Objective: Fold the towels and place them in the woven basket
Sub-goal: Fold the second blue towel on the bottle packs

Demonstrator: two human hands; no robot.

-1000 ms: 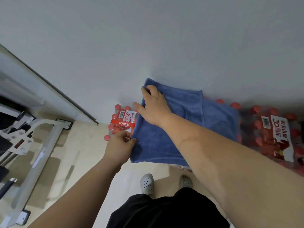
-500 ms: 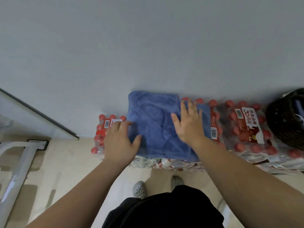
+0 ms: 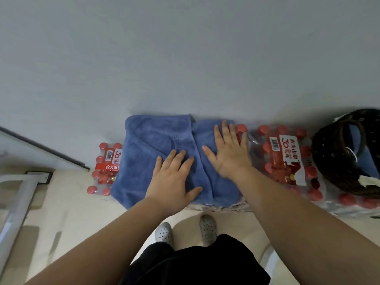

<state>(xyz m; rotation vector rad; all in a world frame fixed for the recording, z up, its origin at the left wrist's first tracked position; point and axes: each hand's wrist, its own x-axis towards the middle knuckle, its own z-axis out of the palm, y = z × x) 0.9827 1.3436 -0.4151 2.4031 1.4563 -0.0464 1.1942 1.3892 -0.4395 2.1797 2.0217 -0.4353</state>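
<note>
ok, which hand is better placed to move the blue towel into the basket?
Probably right. The right hand lies flat on the right part of the blue towel, on the side of the woven basket; the left hand rests nearer its middle, farther off.

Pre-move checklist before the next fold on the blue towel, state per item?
1. Left hand flat on blue towel: ok.
2. Right hand flat on it: ok.
3. Towel smooth: not ok, a ridge runs between the hands.
4. Towel resting on bottle packs: ok.
5. Woven basket in view at right: ok.
6. Room in basket: cannot tell, partly out of frame.
</note>
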